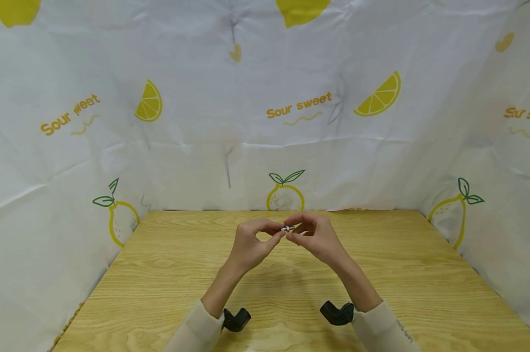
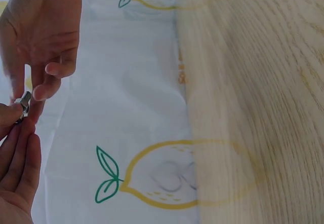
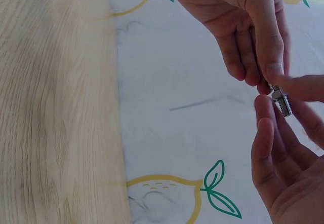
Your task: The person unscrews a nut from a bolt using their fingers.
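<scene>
- Metal fitting (image 3: 281, 102): small and threaded; likely light, stiff and not fragile, somewhat slippery on smooth faces.
- Hold point: the collar is probably best, keeping the thread uncovered.
- Position: raised above the table (image 1: 159, 274), between both hands' fingertips, lying roughly 9-to-3 o'clock in the head view.
- Left hand (image 1: 253, 244), 8 o'clock: fingers pinch one end.
- Right hand (image 1: 316, 238), 4 o'clock: fingers and thumb curl around the threaded end; pressure cannot be told.
</scene>
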A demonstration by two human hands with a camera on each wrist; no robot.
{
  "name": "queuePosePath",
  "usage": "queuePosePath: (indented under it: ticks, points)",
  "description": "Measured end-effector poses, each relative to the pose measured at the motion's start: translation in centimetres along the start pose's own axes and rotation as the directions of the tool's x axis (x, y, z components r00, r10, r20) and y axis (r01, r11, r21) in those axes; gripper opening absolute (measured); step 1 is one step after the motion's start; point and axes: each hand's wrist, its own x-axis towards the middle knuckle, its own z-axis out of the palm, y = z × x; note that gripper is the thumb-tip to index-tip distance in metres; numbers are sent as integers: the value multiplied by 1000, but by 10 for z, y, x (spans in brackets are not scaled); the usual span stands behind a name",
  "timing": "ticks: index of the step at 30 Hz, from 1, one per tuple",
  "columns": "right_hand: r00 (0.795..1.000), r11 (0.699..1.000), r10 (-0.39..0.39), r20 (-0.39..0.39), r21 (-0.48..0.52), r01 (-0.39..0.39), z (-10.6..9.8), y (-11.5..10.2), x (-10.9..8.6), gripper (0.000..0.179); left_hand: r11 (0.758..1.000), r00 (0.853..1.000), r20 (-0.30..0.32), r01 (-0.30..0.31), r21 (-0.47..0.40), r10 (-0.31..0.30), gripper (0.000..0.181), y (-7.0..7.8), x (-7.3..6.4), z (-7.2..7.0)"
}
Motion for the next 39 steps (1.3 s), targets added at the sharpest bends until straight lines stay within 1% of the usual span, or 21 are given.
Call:
queuePosePath:
  ticks: [2,6,8,11,16,25,32,35,39]
  points:
    - [999,1000,10,31,20,-11,-2,0,0,25,1000,1000,-8,-7,-2,7,9,0,0,0]
    - [995,995,68,76,62,-73,-3,0,1,27,1000,1000,-15,-9,-1,9,8,1,1,0]
    - [992,993,92,84,69,-98,-3,0,2,28,1000,1000,-11,-4,-5,4,8,1,1,1]
    - [992,991,105,71,71,-111,-3,0,3,27,1000,1000,-7,-6,-6,6,7,1,0,1]
    - [996,995,78,46,61,-80,-5,0,2,22,1000,1000,0,-10,-17,10,7,0,1,1]
    - [999,999,38,37,31,-39,-5,1,1,18,1000,1000,2,-6,-24,6,7,2,0,1]
    - [1000,1000,-9,-15,-11,9,-3,1,1,14,999,1000,23,19,-25,-19,8,2,0,0]
    - [999,1000,-17,-31,-11,16,-2,2,1,14,999,999,27,30,-27,-30,8,3,1,0]
    - [999,999,-27,-24,22,27,-3,3,0,16,999,999,22,39,-21,-39,8,3,1,1]
